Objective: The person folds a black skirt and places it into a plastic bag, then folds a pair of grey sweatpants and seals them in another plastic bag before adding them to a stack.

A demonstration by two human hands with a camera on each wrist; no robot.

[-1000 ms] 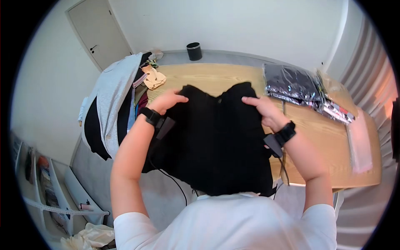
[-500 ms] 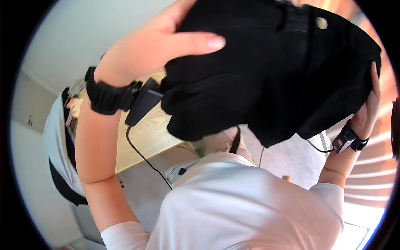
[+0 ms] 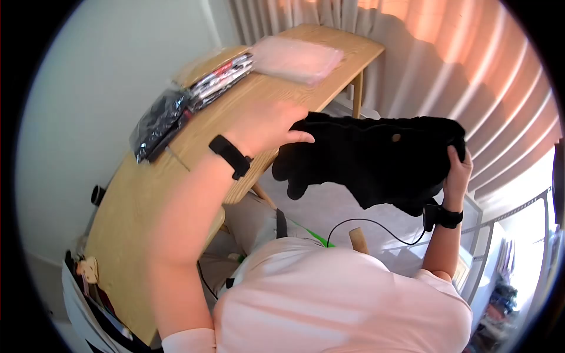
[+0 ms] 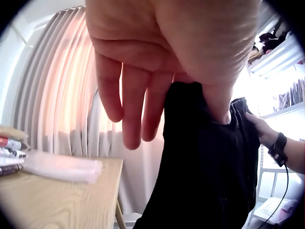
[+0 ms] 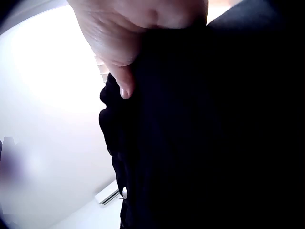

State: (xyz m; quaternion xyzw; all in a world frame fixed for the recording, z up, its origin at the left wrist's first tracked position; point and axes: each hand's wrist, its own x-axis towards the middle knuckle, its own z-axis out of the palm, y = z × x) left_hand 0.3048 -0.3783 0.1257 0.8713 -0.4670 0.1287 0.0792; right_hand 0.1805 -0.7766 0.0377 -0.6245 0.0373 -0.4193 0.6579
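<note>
Hands: two, one left hand [image 3: 268, 128] and one right hand [image 3: 458, 173]. Black garment [image 3: 376, 162] between them: one. Visible button [image 3: 396, 137] between them: one. Wrist straps [image 3: 231, 156]: two, one behind each hand. Bench [image 3: 132, 223], left hand's side: one. Pinkish plastic pack [image 3: 297, 59] beyond left hand: one.

Garment [image 3: 376, 165]: plain black, between left fingers [image 4: 132, 109] and right fingers [image 3: 459, 167]
Table [image 3: 123, 235]: tan, wood-grained, beyond left fingers
Curtain [image 3: 406, 65]: grey, orange-tinted, beyond both
</note>
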